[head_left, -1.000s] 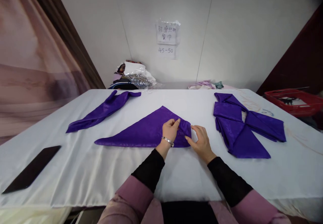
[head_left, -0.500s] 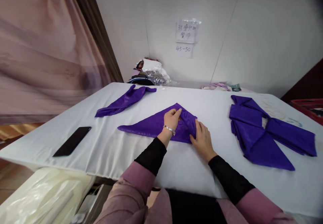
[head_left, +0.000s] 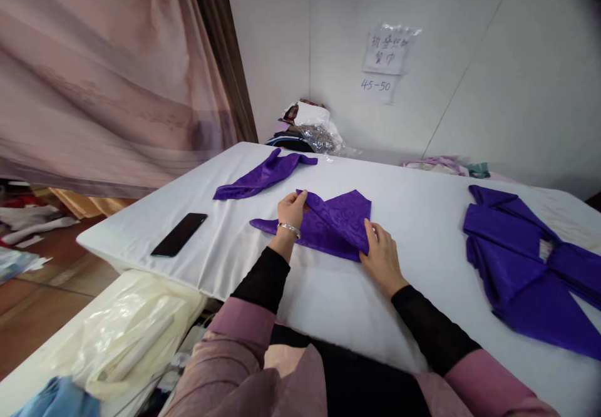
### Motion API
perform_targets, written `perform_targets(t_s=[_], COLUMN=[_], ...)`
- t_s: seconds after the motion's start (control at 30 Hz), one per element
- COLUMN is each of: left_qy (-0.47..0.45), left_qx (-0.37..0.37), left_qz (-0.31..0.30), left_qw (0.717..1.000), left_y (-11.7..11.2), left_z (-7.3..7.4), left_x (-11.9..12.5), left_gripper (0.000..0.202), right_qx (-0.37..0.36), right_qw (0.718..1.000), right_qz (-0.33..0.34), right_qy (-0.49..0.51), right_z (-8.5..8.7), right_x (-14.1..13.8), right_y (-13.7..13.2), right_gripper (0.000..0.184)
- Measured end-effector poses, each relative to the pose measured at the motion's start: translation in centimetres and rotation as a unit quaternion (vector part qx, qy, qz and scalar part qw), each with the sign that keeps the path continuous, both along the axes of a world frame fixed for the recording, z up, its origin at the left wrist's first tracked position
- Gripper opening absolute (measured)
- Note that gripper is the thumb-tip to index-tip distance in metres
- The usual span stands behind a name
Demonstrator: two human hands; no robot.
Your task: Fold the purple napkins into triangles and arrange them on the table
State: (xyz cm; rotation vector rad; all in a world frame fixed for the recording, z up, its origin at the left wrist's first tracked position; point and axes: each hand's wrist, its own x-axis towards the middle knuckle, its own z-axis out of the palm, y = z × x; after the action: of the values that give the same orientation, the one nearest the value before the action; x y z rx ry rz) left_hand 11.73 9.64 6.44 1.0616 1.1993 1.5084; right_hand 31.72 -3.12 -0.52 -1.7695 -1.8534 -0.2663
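Observation:
A purple patterned cloth napkin (head_left: 328, 223) lies partly folded on the white-covered table (head_left: 328, 304) in front of me. My left hand (head_left: 291, 210), with a silver bracelet at the wrist, pinches one edge of the napkin and holds it up off the layer below. At the napkin's right end, my right hand (head_left: 381, 251) grips the corner between thumb and fingers. Another purple napkin (head_left: 263, 176), folded into a long shape, rests farther back on the left. On the right sits a pile of folded purple napkins (head_left: 516, 254).
A black phone (head_left: 179, 235) lies on the table's left side. Bagged cloths (head_left: 305, 129) are heaped by the wall at the back. A handwritten paper sign (head_left: 387, 54) hangs there. Pale plastic sheeting (head_left: 131, 335) covers a lower surface at front left, near a pink curtain (head_left: 107, 72).
My left hand has drawn the napkin's edge leftward, turning the flap over toward its left point. My right hand keeps its hold on the right corner. The head view has swung left.

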Motion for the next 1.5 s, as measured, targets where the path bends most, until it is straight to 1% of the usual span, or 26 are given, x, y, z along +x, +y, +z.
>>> perform_targets(t_s=[0.2, 0.57, 0.63, 0.67, 0.73, 0.8, 0.9, 1.0, 1.1, 1.27, 1.37, 1.5], left_qy=[0.022, 0.046, 0.087, 0.125, 0.207, 0.265, 0.283, 0.285, 0.274, 0.242, 0.246, 0.269], left_qx=[-0.026, -0.06, -0.066, -0.069, -0.08, -0.095, -0.122, -0.137, -0.131, -0.093, -0.095, -0.106], left_qz=[0.054, 0.14, 0.161, 0.173, 0.191, 0.199, 0.199, 0.195, 0.191, 0.181, 0.174, 0.147], left_qw=[0.998, 0.987, 0.981, 0.975, 0.956, 0.939, 0.93, 0.928, 0.933, 0.949, 0.949, 0.946], left_y=[0.8, 0.8, 0.6, 0.4, 0.1, -0.2, -0.5, -0.5, -0.2, 1.0, 1.6, 1.6], left_z=[-1.2, -3.7, -4.4, -4.7, -5.3, -5.8, -6.1, -6.0, -5.9, -5.6, -5.7, -6.2], left_x=[-3.8, -9.6, -10.7, -11.3, -12.3, -13.1, -13.8, -14.1, -14.0, -14.1, -14.3, -14.1], left_gripper=[0.029, 0.026, 0.027, 0.028, 0.03, 0.031, 0.028, 0.024, 0.024, 0.029, 0.025, 0.02], right_qx=[-0.017, -0.038, -0.041, -0.042, -0.043, -0.042, -0.038, -0.036, -0.029, -0.018, -0.017, -0.025], right_qw=[1.0, 0.997, 0.996, 0.995, 0.995, 0.994, 0.994, 0.993, 0.991, 0.989, 0.989, 0.989], right_qz=[0.018, 0.059, 0.066, 0.068, 0.074, 0.082, 0.093, 0.108, 0.125, 0.142, 0.145, 0.144], right_qy=[-0.011, -0.044, -0.05, -0.052, -0.054, -0.052, -0.045, -0.044, -0.041, -0.027, -0.021, -0.013], right_z=[-0.5, -0.9, -0.9, -0.9, -0.8, -0.7, -0.7, -0.8, -1.2, -1.7, -1.9, -2.2], right_x=[-0.9, -2.6, -2.9, -3.0, -3.3, -3.7, -4.1, -4.0, -3.7, -3.2, -3.1, -3.1], right_y=[0.4, 0.9, 1.0, 1.1, 1.3, 1.4, 1.4, 1.4, 1.2, 1.2, 1.2, 1.1], right_gripper=[0.078, 0.072, 0.072, 0.072, 0.071, 0.07, 0.066, 0.057, 0.049, 0.04, 0.037, 0.034])
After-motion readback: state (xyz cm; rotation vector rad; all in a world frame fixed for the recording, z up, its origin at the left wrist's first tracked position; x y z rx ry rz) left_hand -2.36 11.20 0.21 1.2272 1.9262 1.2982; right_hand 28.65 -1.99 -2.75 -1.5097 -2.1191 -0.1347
